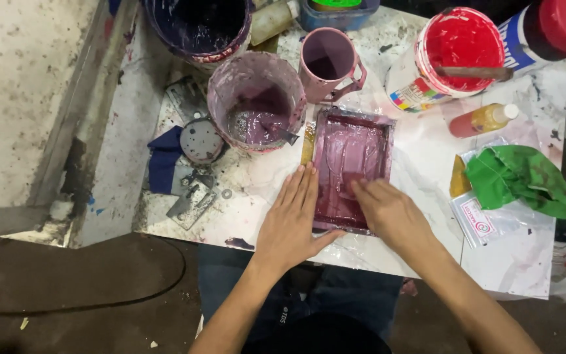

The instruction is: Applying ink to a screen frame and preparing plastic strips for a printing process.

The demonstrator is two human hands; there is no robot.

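Item: purple tray (352, 147), on the desk (427, 164), under my hands. Left hand (293, 223) lies flat along the tray's left rim, fingers (302, 183) together, gripping nothing. Right hand (388, 210) is inside the tray, fingers (359, 189) together, pressed on its wet floor. Just beyond the fingers: purple bucket (257, 98), pink mug (329, 59). Beyond, right: red paint tub (456, 49), bottle (483, 119). Far right: green cloth (522, 177).

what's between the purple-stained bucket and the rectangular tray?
Head view: a narrow yellowish strip lies between the purple-stained bucket and the rectangular tray, just above the left hand fingertips.
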